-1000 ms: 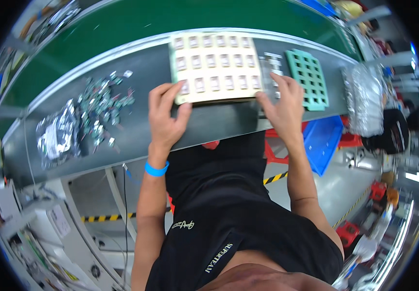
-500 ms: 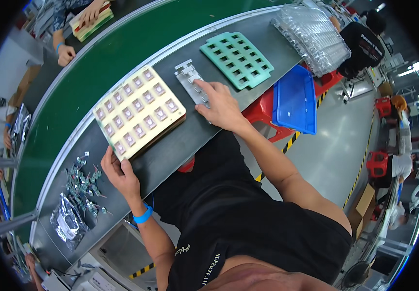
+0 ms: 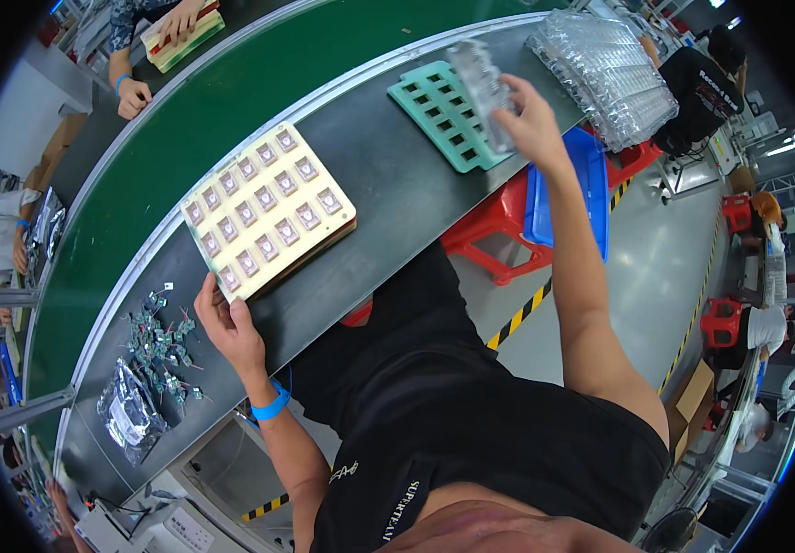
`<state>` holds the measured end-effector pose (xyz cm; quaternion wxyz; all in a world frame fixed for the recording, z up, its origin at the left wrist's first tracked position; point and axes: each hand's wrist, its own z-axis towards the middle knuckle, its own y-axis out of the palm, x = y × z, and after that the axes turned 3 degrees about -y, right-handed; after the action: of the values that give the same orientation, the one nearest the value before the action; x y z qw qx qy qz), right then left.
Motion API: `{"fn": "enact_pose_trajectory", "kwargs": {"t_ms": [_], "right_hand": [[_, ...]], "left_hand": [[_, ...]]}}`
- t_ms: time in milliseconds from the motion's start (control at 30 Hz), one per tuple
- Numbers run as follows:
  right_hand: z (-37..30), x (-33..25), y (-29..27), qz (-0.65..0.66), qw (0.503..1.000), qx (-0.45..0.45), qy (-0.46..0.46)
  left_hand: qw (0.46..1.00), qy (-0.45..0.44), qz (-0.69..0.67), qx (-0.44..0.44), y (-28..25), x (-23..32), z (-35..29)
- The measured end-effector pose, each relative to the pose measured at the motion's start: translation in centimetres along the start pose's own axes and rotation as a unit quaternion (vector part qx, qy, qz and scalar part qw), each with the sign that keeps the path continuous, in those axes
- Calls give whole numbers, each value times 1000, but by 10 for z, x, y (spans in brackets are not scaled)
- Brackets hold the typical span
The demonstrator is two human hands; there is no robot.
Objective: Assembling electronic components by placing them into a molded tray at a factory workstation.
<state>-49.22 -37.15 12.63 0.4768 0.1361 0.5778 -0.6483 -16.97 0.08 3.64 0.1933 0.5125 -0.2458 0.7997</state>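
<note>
My right hand [image 3: 536,129] is raised over the far right of the bench, its fingers closed on the edge of a narrow, see-through plastic tray [image 3: 479,83]. That tray is tilted and somewhat blurred, and hides part of a green tray [image 3: 397,90] with rows of square openings. At the near left corner of a thick cream-coloured tray [image 3: 276,215], my left hand [image 3: 234,334] grips the edge, thumb by the corner and fingers along the side. Small pinkish rectangular pieces sit in rows in the cream tray.
Loose small circuit boards with wires [image 3: 160,341] lie at the left beside a silvery bag [image 3: 130,415]. A stack of clear plastic trays [image 3: 605,78] stands far right. Near it are a blue bin [image 3: 554,217] and red stools [image 3: 499,235]. Across the green belt [image 3: 324,60], another person handles stacked trays.
My right hand has lifted the see-through tray off the bench and carried it right and away, over the green tray. My left hand stays at the cream tray's corner.
</note>
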Motion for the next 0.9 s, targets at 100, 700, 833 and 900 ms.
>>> {"fn": "enact_pose_trajectory", "kwargs": {"t_ms": [100, 700, 833, 900], "right_hand": [[51, 75, -21, -225, 971, 87, -10], [-81, 23, 27, -312, 929, -91, -179], [-101, 22, 34, -325, 920, -94, -197], [-113, 19, 28, -319, 918, -104, -214]], "left_hand": [[1000, 0, -10, 0, -1, -4, 0], [1000, -25, -8, 0, 2, -3, 2], [1000, -15, -5, 15, -4, -4, -1], [1000, -16, -12, 11, -2, -3, -1]]}}
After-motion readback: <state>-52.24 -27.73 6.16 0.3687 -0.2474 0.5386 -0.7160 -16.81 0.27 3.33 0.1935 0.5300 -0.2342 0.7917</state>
